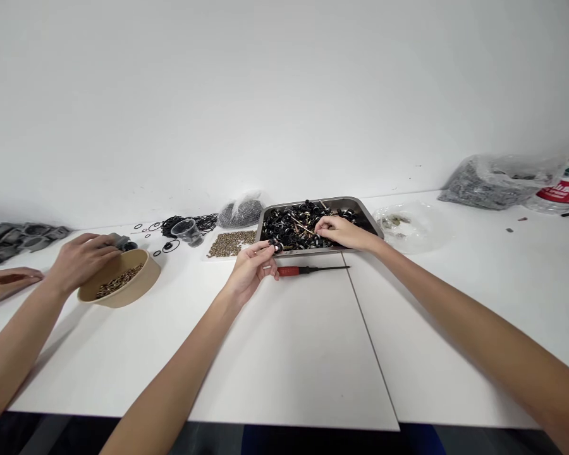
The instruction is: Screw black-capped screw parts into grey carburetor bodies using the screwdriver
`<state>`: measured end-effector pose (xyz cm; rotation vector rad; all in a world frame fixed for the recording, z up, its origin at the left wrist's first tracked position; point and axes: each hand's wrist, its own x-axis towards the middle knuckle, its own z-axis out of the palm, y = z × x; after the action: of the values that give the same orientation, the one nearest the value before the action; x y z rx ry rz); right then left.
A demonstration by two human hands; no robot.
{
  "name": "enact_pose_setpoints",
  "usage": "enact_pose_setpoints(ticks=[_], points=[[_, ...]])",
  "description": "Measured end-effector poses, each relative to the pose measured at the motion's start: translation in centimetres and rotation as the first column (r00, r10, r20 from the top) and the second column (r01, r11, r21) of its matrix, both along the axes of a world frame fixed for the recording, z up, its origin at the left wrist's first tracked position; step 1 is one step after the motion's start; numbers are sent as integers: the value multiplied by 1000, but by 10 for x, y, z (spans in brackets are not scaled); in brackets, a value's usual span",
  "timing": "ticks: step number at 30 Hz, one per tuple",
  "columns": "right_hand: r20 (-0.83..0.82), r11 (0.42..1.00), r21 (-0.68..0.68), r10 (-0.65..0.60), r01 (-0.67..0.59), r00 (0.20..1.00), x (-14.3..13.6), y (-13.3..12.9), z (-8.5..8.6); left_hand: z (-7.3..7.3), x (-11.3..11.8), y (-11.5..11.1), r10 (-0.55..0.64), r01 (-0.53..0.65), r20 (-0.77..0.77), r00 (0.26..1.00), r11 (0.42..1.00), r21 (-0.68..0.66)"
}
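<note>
My left hand [249,273] is closed in a pinch on a small black round part with a shiny metal piece [277,247], held at the tray's near left corner. A screwdriver [308,270] with a red and black handle lies in front of the tray, its handle end by my left fingers. Whether they touch it I cannot tell. My right hand [342,231] reaches over the right half of the metal tray [365,212], fingers pinched together; what they hold is hidden. Many similar black parts [284,227] and some brass-coloured pins [303,224] fill the tray.
Left of the tray are small brass pieces [230,244], a bag of dark pieces [241,212], a plastic cup [188,231] and black rings [171,245]. A co-worker's hand [83,259] is over a paper bowl [145,278]. Plastic bags [483,183] stand right.
</note>
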<state>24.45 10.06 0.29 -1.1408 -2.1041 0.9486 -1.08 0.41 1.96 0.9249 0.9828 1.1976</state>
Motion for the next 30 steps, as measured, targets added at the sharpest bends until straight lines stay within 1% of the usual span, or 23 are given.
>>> enact_pose_setpoints(ticks=[8, 15, 18, 21, 25, 30], points=[[-16, 1000, 13, 7, -6, 1000, -1, 4, -3, -7, 1, 2, 62, -62, -60, 996, 998, 4], [-16, 1000, 4, -2, 2, 1000, 1, 3, -3, -16, 0, 6, 64, -63, -84, 994, 998, 24], [-17, 1000, 10, 6, -6, 1000, 1, 3, -4, -16, 0, 7, 61, -59, -88, 994, 998, 24], [-17, 1000, 6, 8, -8, 1000, 1, 6, -6, -12, 0, 6, 55, -55, -75, 996, 998, 5], [-11, 1000, 1, 10, -10, 1000, 2, 7, -6, -7, 0, 3, 15, -16, -37, 999, 1000, -22], [-12, 1000, 2, 9, -9, 1000, 3, 6, -7, -4, 0, 1, -83, 83, 31, 996, 996, -24]])
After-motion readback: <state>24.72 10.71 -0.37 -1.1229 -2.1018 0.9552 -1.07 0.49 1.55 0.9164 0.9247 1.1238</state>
